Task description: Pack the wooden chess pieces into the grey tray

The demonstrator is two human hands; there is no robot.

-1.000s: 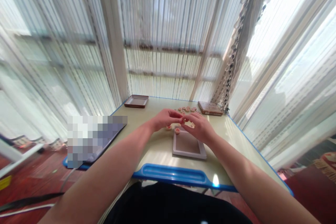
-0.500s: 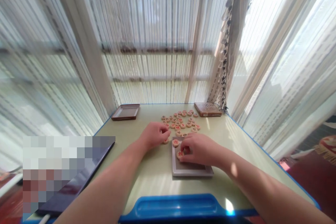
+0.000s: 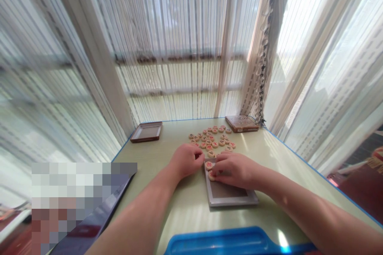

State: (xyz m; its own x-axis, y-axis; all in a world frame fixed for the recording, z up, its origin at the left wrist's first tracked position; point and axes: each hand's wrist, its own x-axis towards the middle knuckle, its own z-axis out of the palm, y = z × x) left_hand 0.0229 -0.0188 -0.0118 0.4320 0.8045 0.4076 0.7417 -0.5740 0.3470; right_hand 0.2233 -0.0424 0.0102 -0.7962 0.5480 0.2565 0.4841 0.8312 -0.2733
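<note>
A grey tray (image 3: 236,200) lies on the pale green table (image 3: 179,203) in front of me. Two round wooden chess pieces (image 3: 210,169) with red marks sit at its far left corner. My right hand (image 3: 235,169) rests over the tray's far end, fingers curled against those pieces. My left hand (image 3: 187,160) is beside the tray's far left corner, fingers closed; what they hold is hidden. Several more wooden pieces (image 3: 212,140) lie scattered just beyond both hands.
A brown tray (image 3: 146,132) sits at the far left of the table and a brown box lid (image 3: 241,123) at the far right. A dark tablet (image 3: 98,215) lies at the left edge. A blue handle (image 3: 221,243) edges the near side. Curtains surround the table.
The view tilted down and nearer. Both hands dropped from above the table onto the tray's far end. A second piece now lies in the tray's corner.
</note>
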